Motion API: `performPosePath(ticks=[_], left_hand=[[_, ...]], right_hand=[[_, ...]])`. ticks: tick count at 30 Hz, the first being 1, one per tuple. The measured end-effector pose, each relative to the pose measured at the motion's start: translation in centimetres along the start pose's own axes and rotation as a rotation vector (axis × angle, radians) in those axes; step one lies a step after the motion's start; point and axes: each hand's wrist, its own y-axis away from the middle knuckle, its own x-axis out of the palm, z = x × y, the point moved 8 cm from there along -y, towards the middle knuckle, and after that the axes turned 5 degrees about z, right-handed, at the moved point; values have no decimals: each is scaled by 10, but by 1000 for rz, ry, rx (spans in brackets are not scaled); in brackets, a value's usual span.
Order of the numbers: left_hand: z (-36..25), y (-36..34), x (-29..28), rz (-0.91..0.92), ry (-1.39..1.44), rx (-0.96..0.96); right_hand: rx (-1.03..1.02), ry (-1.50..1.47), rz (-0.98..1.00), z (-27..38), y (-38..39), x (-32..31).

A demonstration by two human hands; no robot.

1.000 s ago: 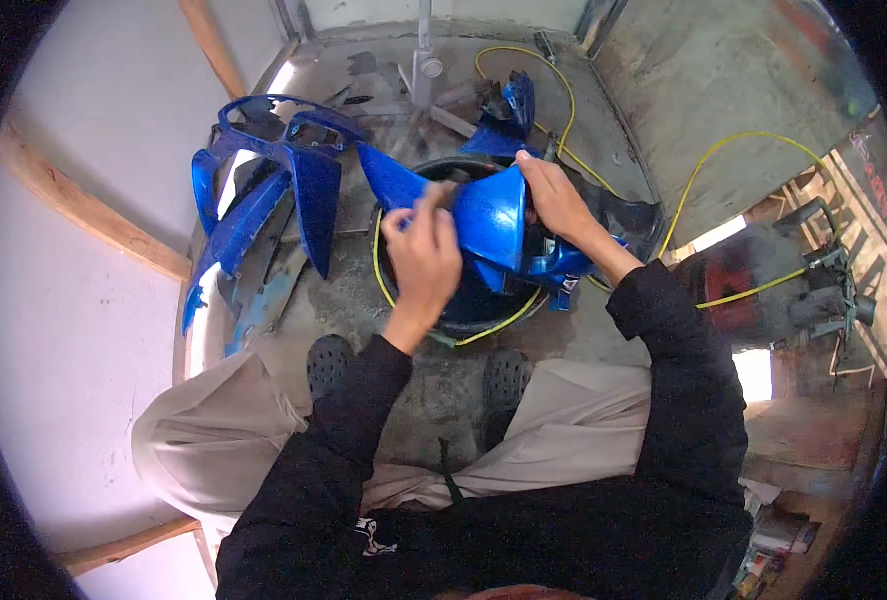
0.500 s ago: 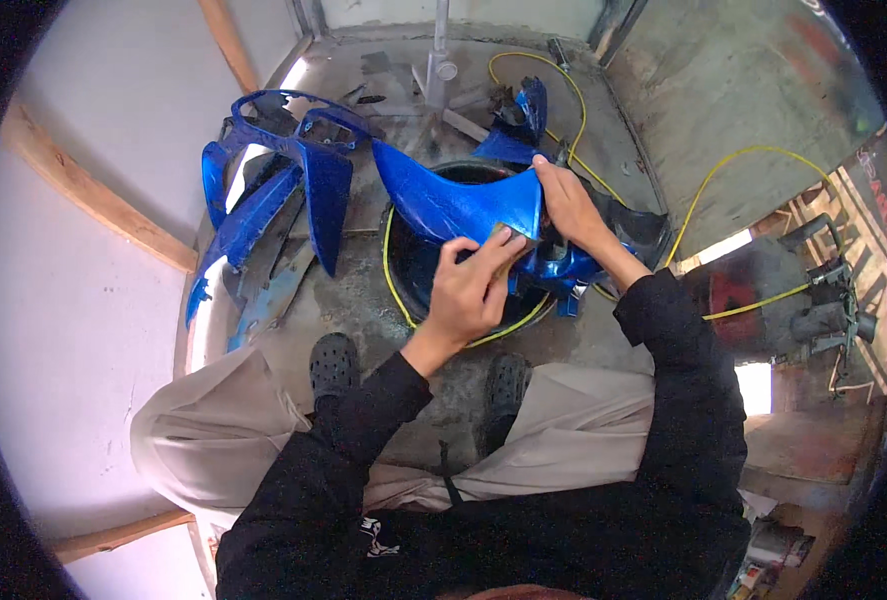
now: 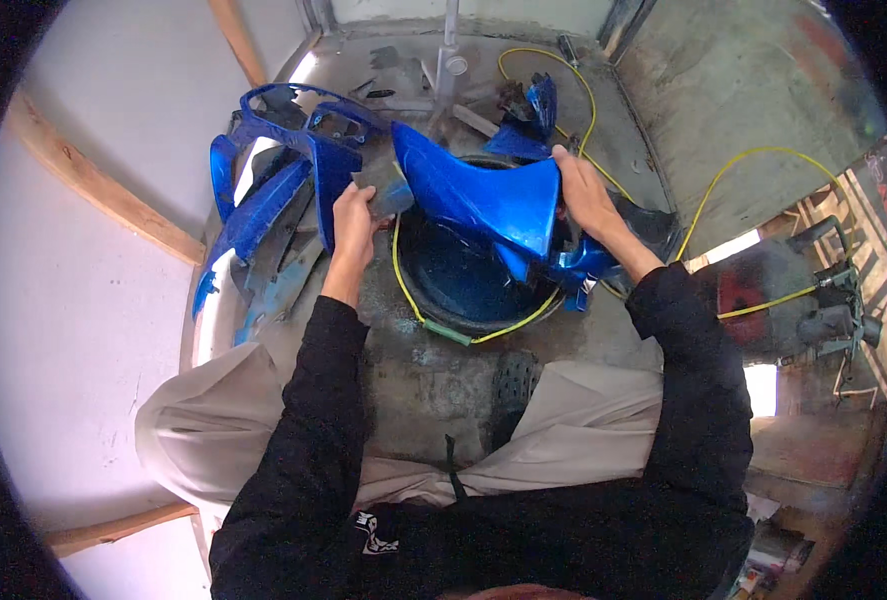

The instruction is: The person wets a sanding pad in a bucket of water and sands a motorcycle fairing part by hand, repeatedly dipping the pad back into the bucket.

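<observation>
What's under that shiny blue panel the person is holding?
Beneath the blue panel is a round black basin; the near part of its dark inside shows. The panel covers much of the far part, so whatever lies there cannot be seen.

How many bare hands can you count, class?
2: the left hand, holding a small grey pad, and the right hand, gripping the curved blue panel at its edge.
</observation>
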Motion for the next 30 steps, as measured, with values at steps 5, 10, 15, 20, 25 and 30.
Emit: performPosePath(ticks=[5, 10, 15, 20, 25, 30], left_hand=[[19, -11, -28, 50, -305, -21], [6, 12, 47, 360, -768, 10], [60, 7, 77, 703, -1395, 117], [148, -35, 51, 769, -1753, -59], [185, -48, 31, 772, -1710, -280], [180, -16, 123, 1069, -1603, -268]], right_hand=[[-39, -4, -91, 22, -2, -7], [-120, 73, -259, 17, 8, -31], [50, 29, -154, -3, -6, -32], [88, 18, -110, -14, -21, -19], [46, 44, -130, 1, -17, -14], [75, 114, -185, -32, 7, -54]])
